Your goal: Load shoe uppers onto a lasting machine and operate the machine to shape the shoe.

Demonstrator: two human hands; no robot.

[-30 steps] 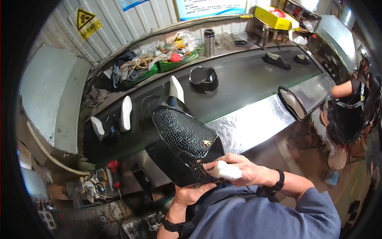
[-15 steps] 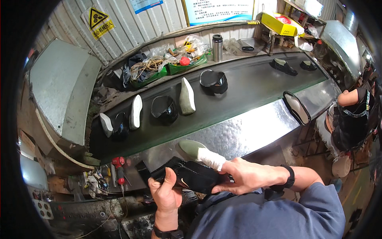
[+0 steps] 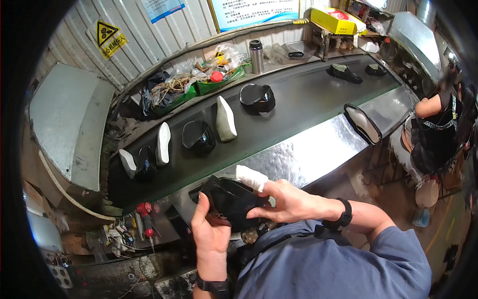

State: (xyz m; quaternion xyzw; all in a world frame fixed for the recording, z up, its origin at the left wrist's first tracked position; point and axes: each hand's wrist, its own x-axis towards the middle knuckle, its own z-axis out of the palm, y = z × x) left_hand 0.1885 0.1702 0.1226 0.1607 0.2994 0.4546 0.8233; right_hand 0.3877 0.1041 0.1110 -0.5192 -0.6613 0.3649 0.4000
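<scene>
A black shoe upper point(image 3: 230, 198) is held between my two hands over the near metal edge of the bench. My left hand point(image 3: 211, 230) grips its left end, thumb pointing up. Across the right end, my right hand point(image 3: 286, 202) has its thumb below and fingers above. A white wrap point(image 3: 251, 178) covers one finger of the right hand. Behind the upper, a greenish sole-shaped piece is mostly hidden; I cannot tell whether it touches the upper. Beyond my hands, pale shoe lasts point(image 3: 225, 122) and black uppers point(image 3: 199, 139) stand on a dark belt point(image 3: 303, 107).
A black shoe point(image 3: 362, 123) lies on the metal ledge at right, with smaller shoes point(image 3: 344, 73) farther back. Green bins of scraps point(image 3: 219, 85) and a steel flask point(image 3: 256, 57) line the wall. Near left is a red tool point(image 3: 145, 217). Another person point(image 3: 438, 129) is at far right.
Both hands have turned and lifted the upper, so it stands more steeply. The greenish piece behind it is now mostly covered. My view has shifted slightly.
</scene>
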